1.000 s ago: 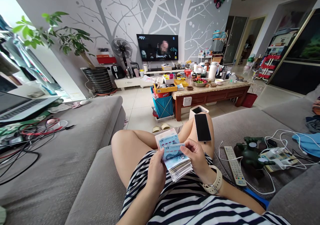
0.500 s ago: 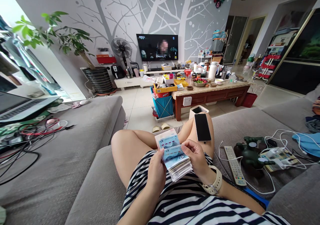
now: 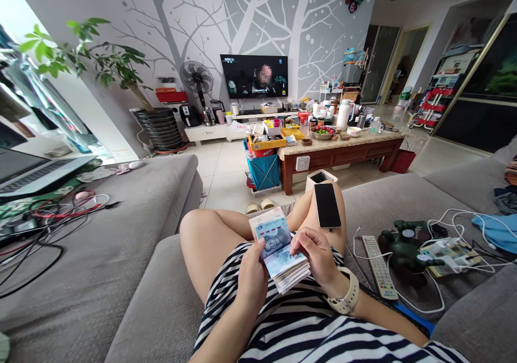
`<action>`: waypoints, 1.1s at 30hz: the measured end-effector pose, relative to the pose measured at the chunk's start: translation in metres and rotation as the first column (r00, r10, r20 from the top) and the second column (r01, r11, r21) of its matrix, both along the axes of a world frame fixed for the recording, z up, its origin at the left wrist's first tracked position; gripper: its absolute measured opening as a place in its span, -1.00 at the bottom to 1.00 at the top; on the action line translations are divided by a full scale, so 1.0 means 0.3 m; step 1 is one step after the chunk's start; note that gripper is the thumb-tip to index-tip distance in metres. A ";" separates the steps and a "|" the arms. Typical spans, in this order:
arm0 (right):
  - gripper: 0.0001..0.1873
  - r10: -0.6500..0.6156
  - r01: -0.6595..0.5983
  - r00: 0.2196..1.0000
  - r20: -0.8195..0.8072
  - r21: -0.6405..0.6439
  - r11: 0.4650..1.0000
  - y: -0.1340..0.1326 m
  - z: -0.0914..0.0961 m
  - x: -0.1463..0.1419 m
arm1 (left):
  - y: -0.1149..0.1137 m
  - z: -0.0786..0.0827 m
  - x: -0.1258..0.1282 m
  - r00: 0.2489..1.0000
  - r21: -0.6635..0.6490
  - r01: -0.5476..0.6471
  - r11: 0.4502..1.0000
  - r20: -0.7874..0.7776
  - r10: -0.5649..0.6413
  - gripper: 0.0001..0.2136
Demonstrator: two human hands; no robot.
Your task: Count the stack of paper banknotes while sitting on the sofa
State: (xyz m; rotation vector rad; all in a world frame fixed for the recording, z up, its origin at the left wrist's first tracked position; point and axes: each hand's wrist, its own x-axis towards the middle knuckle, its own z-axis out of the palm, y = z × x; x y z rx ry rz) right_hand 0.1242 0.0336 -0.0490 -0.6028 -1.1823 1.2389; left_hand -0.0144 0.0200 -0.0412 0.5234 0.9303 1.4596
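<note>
A thick stack of blue banknotes lies fanned open above my lap. My left hand grips it along the left side, thumb on top at the fold. Some notes are bent back away from me, showing a printed portrait and a row of dark red dashes. At the stack's right edge is my right hand, its fingers curled and the fingertips on the notes; the undersides of the fingers are hidden. A cream watch is on my right wrist. A black-screened phone rests on my right leg.
A remote control, a dark green figure and tangled white cables lie on the sofa to my right. On the left sofa section are a laptop and cables. Ahead, a cluttered coffee table stands before a television.
A note that my right fingers held raised across the middle has gone over onto the bent-back part. My right fingers have dropped slightly to the lower notes. My left hand keeps its place.
</note>
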 end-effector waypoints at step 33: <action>-0.65 -0.067 0.073 0.997 0.042 -0.167 0.983 0.019 0.006 0.001 | -0.009 0.023 0.000 0.994 0.007 0.089 0.996 -0.061 -0.089 -0.76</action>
